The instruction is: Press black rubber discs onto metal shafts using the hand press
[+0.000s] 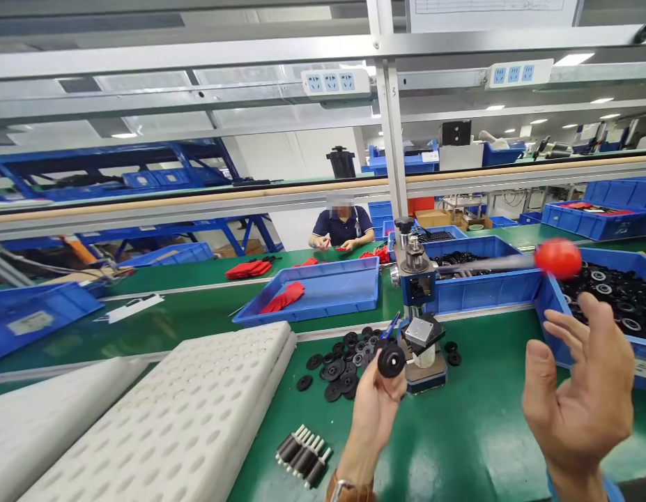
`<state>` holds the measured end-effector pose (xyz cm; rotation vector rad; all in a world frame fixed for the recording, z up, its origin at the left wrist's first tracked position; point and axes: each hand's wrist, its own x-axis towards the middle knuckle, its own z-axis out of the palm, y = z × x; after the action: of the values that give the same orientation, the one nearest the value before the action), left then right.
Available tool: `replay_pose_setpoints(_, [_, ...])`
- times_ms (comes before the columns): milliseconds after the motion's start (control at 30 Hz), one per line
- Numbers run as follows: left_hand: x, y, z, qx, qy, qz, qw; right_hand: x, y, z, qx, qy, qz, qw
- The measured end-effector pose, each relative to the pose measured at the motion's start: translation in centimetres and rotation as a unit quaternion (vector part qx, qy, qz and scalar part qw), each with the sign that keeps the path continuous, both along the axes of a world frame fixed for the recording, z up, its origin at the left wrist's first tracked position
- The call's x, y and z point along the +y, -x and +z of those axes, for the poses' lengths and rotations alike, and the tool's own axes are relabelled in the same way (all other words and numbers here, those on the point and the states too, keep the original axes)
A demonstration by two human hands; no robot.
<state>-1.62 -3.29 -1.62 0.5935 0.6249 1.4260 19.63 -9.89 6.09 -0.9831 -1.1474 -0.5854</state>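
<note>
My left hand [373,408] grips a black round part [391,360] with a small pale centre, its face turned toward me. It is in front of the hand press [419,286], which has a metal block [423,332] on its base. My right hand [581,390] is raised and open at the right, fingers spread and holding nothing. Just above it is the blurred red ball knob [557,258] of the press lever, apart from the fingers. Loose black discs [346,369] lie heaped left of the press. Several black cylinders with white shafts [302,454] lie nearer me.
White foam trays with round holes [160,411] fill the left. Behind the press stand a blue bin with red cloth pieces [312,289] and a bin of black parts [479,282]. Another blue bin [612,296] is at the right. A co-worker [343,226] sits opposite.
</note>
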Motion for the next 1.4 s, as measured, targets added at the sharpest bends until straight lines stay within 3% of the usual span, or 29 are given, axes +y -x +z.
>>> replay_pose_setpoints(100, [-2.7, -0.2, -1.7, -0.093, 0.061, -0.056, 0.992, 0.0, 2.5, -3.7, -0.022, 0.062, 0.088, 0.994])
replay_pose_setpoints(233, [-4.7, -1.0, -3.8, -0.123, 0.131, -0.067, 0.981, -0.7, 5.4, -8.4, -0.159, 0.202, 0.267, 0.929])
replay_pose_setpoints(300, [-5.2, -1.2, -4.5, -0.128, 0.164, -0.050, 0.977, -0.9, 6.0, -9.9, -0.185, 0.242, 0.302, 0.903])
replay_pose_setpoints(400, [-5.7, -1.3, -5.2, -0.129, 0.170, -0.042, 0.976, -1.4, 6.2, -11.3, -0.138, 0.246, 0.304, 0.910])
replay_pose_setpoints(500, [-6.1, -1.2, -5.5, -0.125, 0.154, -0.041, 0.979, -1.9, 6.2, -11.9, -0.101, 0.223, 0.301, 0.921])
replay_pose_setpoints(667, [-6.8, -1.4, -5.9, -0.096, 0.188, 0.025, 0.977, -2.5, 7.0, -12.5, -0.137, 0.221, 0.290, 0.921])
replay_pose_setpoints(800, [-7.2, -1.6, -6.3, -0.084, 0.176, 0.041, 0.980, -2.6, 7.5, -12.5, -0.145, 0.188, 0.257, 0.937])
replay_pose_setpoints(900, [-7.4, -1.6, -6.6, -0.086, 0.157, 0.037, 0.983, -2.7, 7.8, -12.3, -0.159, 0.168, 0.238, 0.944])
replay_pose_setpoints(1100, [-7.8, -1.7, -6.4, -0.098, 0.132, 0.004, 0.986, -3.0, 8.1, -13.1, -0.090, 0.183, 0.295, 0.933])
replay_pose_setpoints(1400, [-8.1, -1.7, -7.2, -0.124, 0.167, -0.016, 0.978, -3.4, 7.7, -13.4, -0.102, 0.200, 0.260, 0.939])
